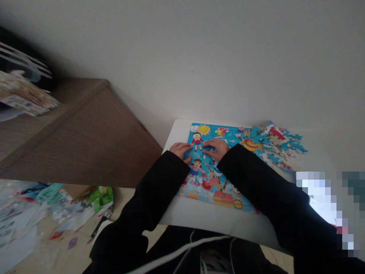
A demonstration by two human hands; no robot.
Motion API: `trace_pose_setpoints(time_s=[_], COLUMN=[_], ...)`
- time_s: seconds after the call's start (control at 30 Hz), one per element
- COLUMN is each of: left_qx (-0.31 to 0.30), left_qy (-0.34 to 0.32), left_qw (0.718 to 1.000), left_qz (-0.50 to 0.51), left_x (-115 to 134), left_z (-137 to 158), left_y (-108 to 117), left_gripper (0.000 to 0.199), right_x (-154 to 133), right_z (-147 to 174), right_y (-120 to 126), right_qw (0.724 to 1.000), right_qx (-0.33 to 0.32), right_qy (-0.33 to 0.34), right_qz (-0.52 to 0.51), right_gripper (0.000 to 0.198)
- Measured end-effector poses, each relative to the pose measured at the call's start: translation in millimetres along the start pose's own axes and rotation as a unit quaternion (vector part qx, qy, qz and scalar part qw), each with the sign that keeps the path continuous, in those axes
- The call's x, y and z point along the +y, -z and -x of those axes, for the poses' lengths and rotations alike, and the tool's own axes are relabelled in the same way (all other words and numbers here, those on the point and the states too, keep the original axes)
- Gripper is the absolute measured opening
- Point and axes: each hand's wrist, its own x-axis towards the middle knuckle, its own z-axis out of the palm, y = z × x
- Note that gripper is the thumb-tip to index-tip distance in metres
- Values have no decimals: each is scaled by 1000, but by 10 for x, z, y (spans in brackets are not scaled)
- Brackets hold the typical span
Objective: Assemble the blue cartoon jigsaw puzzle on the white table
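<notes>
A colourful cartoon jigsaw puzzle (196,169) with a blue background lies on a small white table (188,209). My left hand (181,150) rests at its left edge, fingers stretched onto the picture and thumb apart, below a figure in a red top. Just to the right, my right hand (217,148) bends over the puzzle with finger and thumb on either side of a small blue and white piece (211,149). Part of that piece is hidden by the fingers. My right sleeve covers some of the puzzle's right side.
Loose puzzle pieces (278,139) are heaped at the table's right end, overlapping the puzzle's upper right. A wall (199,76) stands behind the table. To the left is a brown cabinet (114,140); papers and wrappers (71,209) litter the floor. A white cable (182,247) crosses my lap.
</notes>
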Motion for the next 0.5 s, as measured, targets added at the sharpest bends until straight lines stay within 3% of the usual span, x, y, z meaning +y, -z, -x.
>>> trace_pose_setpoints(time_s=[0.27,0.5], left_qx=[-9,-81], left_qy=[1,-43], left_qw=[999,994], left_qz=[-33,-53], left_x=[19,95], left_z=[19,46], left_y=[-7,-64], left_gripper=[41,45], right_x=[-5,7], right_z=[25,35], right_y=[-29,-61], right_qw=[1000,999], right_qx=[19,39], right_qy=[8,24], right_qz=[8,14], right_gripper=[19,20])
